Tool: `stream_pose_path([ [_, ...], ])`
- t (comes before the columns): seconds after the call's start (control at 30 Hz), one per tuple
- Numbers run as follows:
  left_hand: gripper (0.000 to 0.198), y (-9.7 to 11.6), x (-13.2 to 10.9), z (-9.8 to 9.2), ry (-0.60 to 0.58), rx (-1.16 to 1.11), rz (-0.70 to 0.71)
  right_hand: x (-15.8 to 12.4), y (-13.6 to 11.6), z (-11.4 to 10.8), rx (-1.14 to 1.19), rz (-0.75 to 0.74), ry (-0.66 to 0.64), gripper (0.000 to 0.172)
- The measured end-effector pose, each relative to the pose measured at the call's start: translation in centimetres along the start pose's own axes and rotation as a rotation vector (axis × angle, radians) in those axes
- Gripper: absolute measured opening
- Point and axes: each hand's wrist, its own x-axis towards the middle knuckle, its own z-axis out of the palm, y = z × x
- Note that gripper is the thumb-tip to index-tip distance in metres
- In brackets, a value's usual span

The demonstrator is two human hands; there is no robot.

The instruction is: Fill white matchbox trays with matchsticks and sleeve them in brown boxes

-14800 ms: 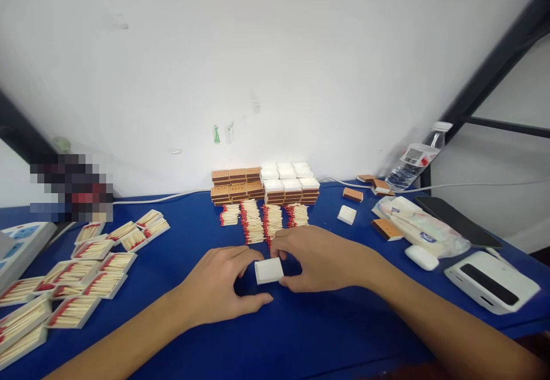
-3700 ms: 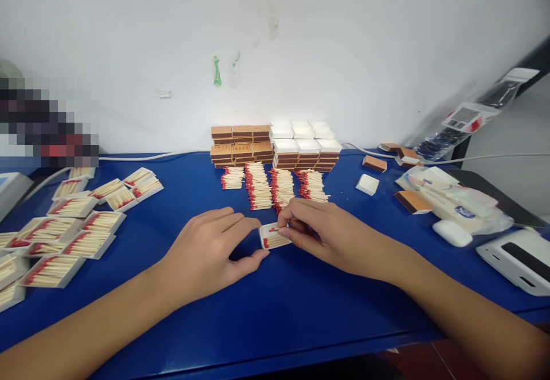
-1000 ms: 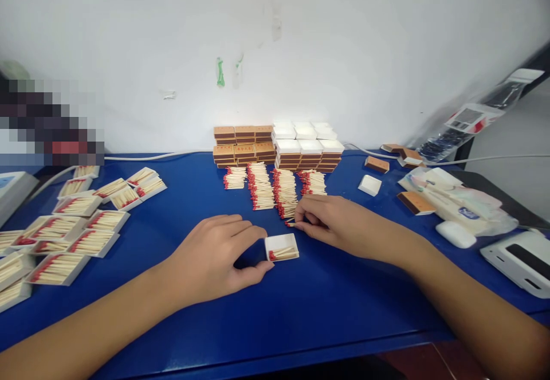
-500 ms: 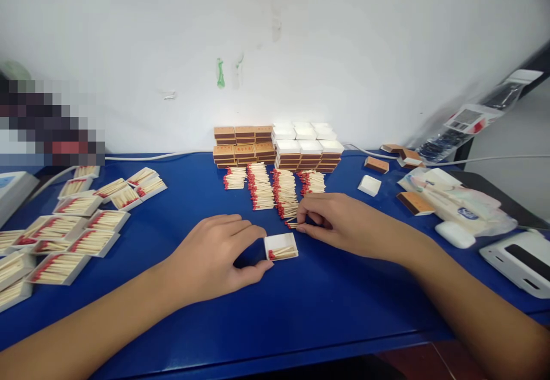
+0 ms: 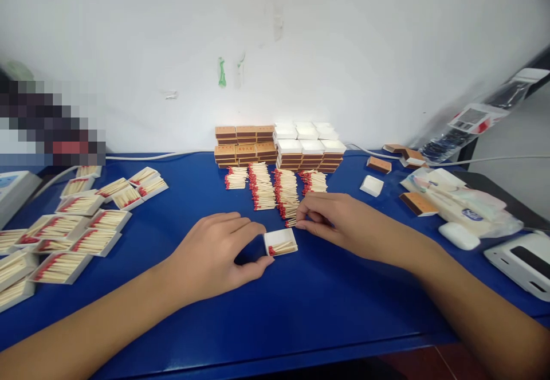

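Note:
A small white matchbox tray point(image 5: 281, 241) lies on the blue table point(image 5: 301, 311) with a few red-tipped matches in it. My left hand point(image 5: 215, 257) rests beside its left end, thumb and forefinger curled against the tray. My right hand point(image 5: 335, 219) is just right of the tray, fingers pinched at the near end of the rows of loose matches point(image 5: 275, 191); what they pinch is hidden.
Stacked brown and white matchboxes point(image 5: 279, 146) stand against the wall. Several filled open trays point(image 5: 73, 225) lie at the left. At the right are loose boxes point(image 5: 415, 202), a plastic packet point(image 5: 464, 205), a white device point(image 5: 522, 259) and a bottle point(image 5: 472, 122).
My right hand went from placing matches in the tray back to the loose rows, and its fingers have closed there. The left hand and tray have barely moved.

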Motion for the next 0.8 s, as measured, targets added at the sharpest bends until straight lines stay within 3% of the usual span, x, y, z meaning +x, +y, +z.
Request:
stream_pose_path([
  [0.2, 0.022, -0.03, -0.06, -0.04, -0.005, -0.001, -0.006, 0.02, 0.31, 0.08, -0.028, 0.005, -0.025, 0.013],
  [0.8, 0.023, 0.11, -0.1, -0.15, -0.015, -0.005, -0.006, 0.3, 0.52, 0.2, -0.002, -0.018, -0.041, 0.014],
])
